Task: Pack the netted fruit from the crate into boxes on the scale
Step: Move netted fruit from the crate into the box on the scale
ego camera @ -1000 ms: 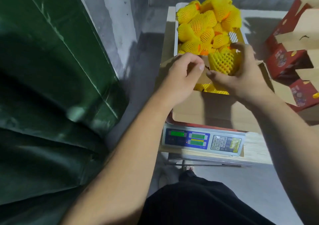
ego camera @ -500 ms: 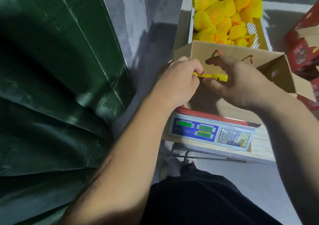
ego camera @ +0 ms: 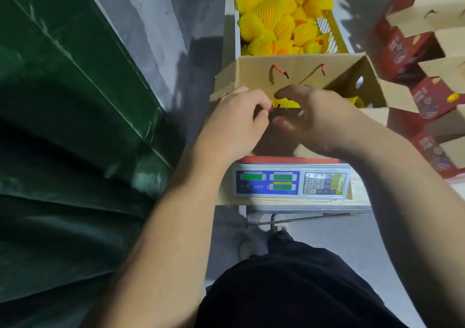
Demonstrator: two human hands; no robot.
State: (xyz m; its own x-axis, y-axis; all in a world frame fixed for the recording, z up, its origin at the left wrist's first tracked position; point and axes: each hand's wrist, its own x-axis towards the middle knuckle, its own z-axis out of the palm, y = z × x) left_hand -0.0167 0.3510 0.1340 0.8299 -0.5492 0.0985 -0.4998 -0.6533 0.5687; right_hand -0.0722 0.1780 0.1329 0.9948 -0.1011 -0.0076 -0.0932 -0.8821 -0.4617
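A white crate [ego camera: 332, 29] at the far end of the bench is piled with fruit in yellow foam nets [ego camera: 273, 12]. In front of it an open cardboard box [ego camera: 297, 69] with rope handles stands on the scale [ego camera: 289, 183]. My left hand [ego camera: 236, 123] is curled at the box's near left edge and pinches the near flap. My right hand [ego camera: 317, 118] reaches over the near wall, fingers and thumb curled round a netted fruit [ego camera: 288, 103] low inside the box. More netted fruit [ego camera: 354, 101] shows at the box's right end.
Red and brown gift boxes [ego camera: 412, 50] are stacked open at the right. A dark green tarp [ego camera: 70, 131] fills the left side and a grey wall [ego camera: 156, 25] stands behind it. The scale sits on a wooden bench [ego camera: 359, 196], with my dark trousers below.
My right hand carried a netted fruit from beside the crate down into the box. My left hand stayed at the box's near left edge. The view tilted downward.
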